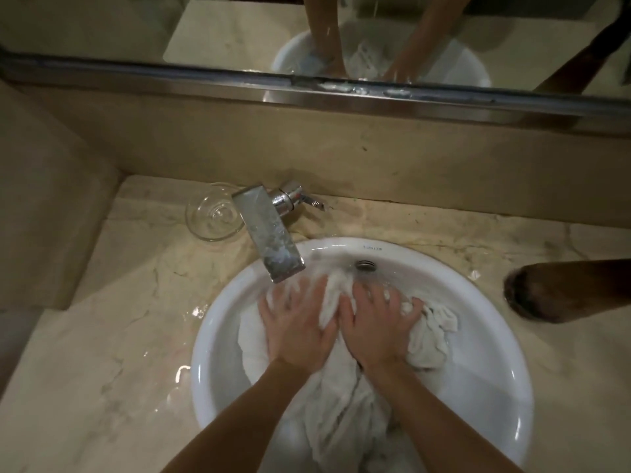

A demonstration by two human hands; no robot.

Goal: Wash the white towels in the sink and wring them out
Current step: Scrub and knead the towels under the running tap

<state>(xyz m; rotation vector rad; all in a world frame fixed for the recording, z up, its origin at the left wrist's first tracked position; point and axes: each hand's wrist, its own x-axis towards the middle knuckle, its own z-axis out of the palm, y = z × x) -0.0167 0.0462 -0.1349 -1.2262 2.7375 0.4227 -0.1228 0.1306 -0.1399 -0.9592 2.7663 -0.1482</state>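
Note:
Wet white towels (345, 414) lie bunched in the round white sink (485, 380), stretching from the overflow hole down to the near rim. My left hand (295, 327) presses flat on the towels with fingers spread, just below the faucet spout. My right hand (375, 324) lies beside it, fingers spread and curling into a crumpled fold of towel at the right. The chrome faucet (269, 233) reaches over the sink's far left rim. Whether water is running cannot be told.
A clear glass dish (213, 216) stands on the marble counter (112, 336) left of the faucet. Puddles of water lie on the counter by the sink's left rim. A dark brown object (566, 290) juts in from the right. A mirror (307, 29) lines the back wall.

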